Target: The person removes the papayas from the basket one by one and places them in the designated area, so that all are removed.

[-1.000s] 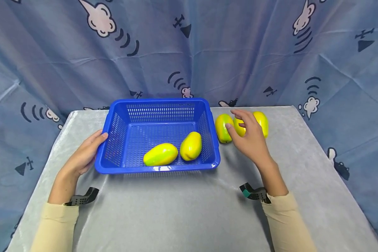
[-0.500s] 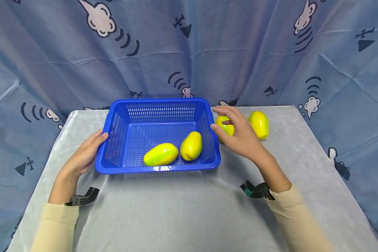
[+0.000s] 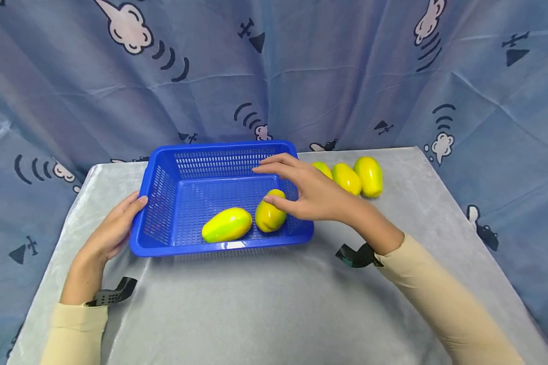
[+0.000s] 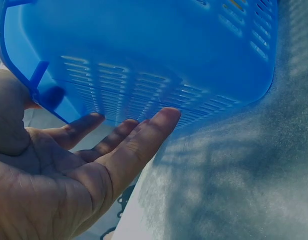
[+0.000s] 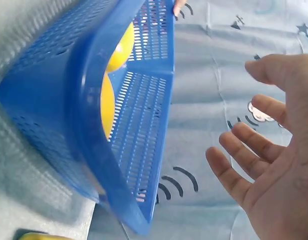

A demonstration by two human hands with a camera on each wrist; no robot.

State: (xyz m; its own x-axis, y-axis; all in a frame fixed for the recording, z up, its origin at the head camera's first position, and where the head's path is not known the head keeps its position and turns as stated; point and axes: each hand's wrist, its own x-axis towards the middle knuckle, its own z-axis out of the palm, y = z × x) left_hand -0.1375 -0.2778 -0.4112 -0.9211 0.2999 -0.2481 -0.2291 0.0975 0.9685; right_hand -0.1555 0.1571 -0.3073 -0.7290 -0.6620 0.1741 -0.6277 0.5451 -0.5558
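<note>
A blue plastic basket (image 3: 224, 248) with slotted walls stands on the table, holding two glossy yellow-green fruits that look like mangoes. One mango (image 3: 227, 225) lies on its side near the front wall; the other mango (image 3: 271, 213) is to its right. My left hand (image 3: 111, 228) grips the basket's left rim, thumb on top and fingers against the outer wall, as the left wrist view shows. Over the basket's right side hovers my right hand (image 3: 312, 190), fingers spread and holding nothing. Its thumb tip covers part of the right mango in the head view.
Right of the basket, three more yellow-green fruits sit in a row at the back: a partly hidden one (image 3: 321, 169), a middle one (image 3: 346, 178) and a right one (image 3: 369, 176). A patterned blue curtain (image 3: 219, 76) hangs behind the grey cloth-covered table (image 3: 237, 309).
My right hand has moved left, from above the loose fruits to over the basket's right side. The left hand keeps its hold on the rim. The head view has shifted slightly.
</note>
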